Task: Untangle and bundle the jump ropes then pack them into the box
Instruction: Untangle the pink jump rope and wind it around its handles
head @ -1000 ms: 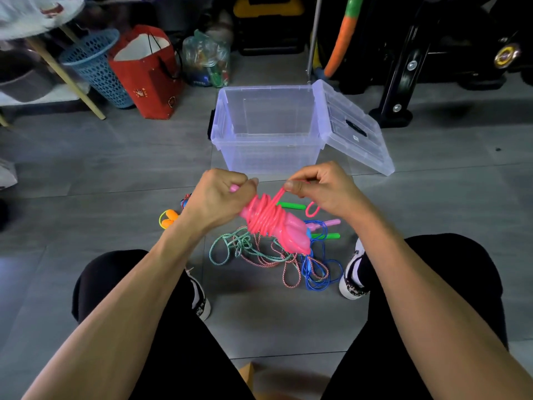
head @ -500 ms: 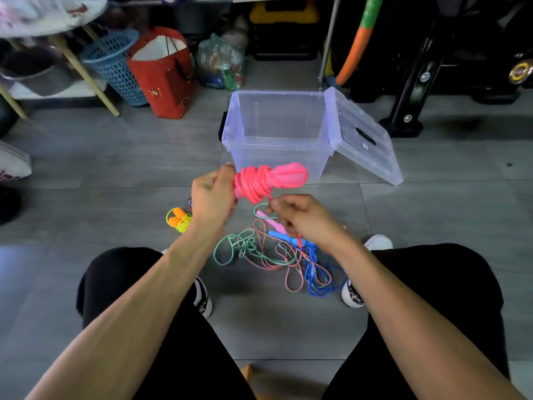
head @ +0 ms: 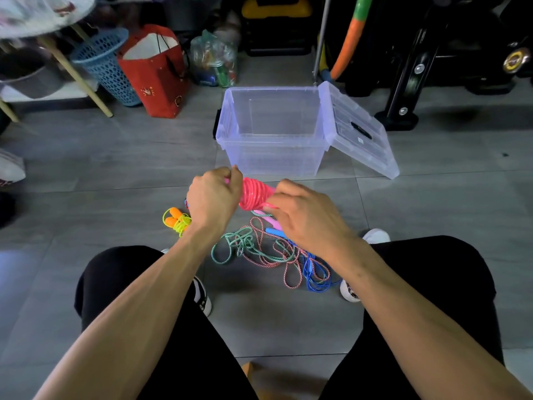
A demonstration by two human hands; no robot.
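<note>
One clear box [head: 274, 145] stands open on the floor, its lid [head: 359, 129] leaning at its right side. Just in front of the box, one pink rope bundle [head: 253, 193] is held between two hands. The left hand [head: 213, 197] is curled tight around the bundle's left end. The right hand [head: 302, 217] pinches the bundle's right end with curled fingers. Nearer than the box, three loose ropes lie tangled: one green rope [head: 239, 245], one red-white rope [head: 277, 255], one blue rope [head: 315, 272]. One yellow rope bundle [head: 176, 220] lies left of the tangle.
</note>
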